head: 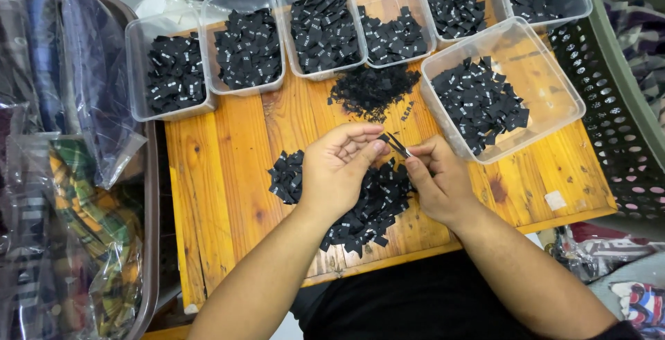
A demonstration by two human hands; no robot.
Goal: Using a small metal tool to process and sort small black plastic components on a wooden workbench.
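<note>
My left hand (341, 167) and my right hand (435, 177) meet above a pile of small black fabric labels (367, 208) on a wooden table (222, 173). Between the thumbs and fingertips of both hands is a small black label (396, 144), pinched at its two ends. A second, smaller heap of black labels (373, 90) lies farther back on the table. To the right stands a clear plastic tub (554, 97) partly filled with the same labels.
Several clear tubs of black labels (248, 49) line the back edge. Plastic-wrapped folded cloths (83, 90) fill a brown bin at the left. A dark perforated basket (616, 111) stands at the right. A white scrap (555, 200) lies near the front right corner.
</note>
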